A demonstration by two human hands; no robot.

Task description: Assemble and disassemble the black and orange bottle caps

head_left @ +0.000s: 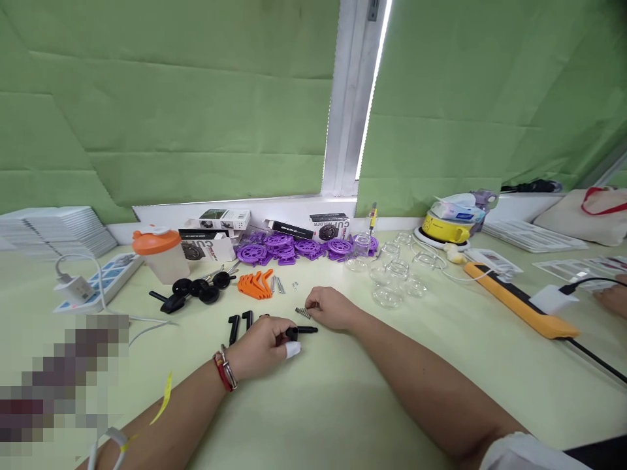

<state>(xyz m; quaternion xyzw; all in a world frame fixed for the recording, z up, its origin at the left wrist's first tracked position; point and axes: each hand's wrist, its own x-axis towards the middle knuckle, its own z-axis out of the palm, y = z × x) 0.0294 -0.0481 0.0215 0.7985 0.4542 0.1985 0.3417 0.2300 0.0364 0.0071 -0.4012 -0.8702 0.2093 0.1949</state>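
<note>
My left hand (pixel 267 347), with white tape round a finger, is closed on a black plastic part (pixel 307 330) whose narrow rod points right. My right hand (pixel 330 308) pinches the end of a metal coil spring (pixel 303 313) just above that rod; the spring and rod look apart. Beside my left hand lie more black L-shaped parts (pixel 234 328), one partly hidden behind it. Orange bent plastic pieces (pixel 255 285) lie beyond the hands, with metal screws (pixel 279 284) to their right. Small clear bits (pixel 294 285) lie near the screws.
Black round-headed parts (pixel 198 288) and an orange-lidded shaker bottle (pixel 166 261) stand left. Purple plastic rings (pixel 279 251) line the back before cup holder boxes (pixel 328 230). Clear domed pieces (pixel 388 295) and an orange power strip (pixel 526 303) are right. Another person's hand (pixel 614 297) shows far right.
</note>
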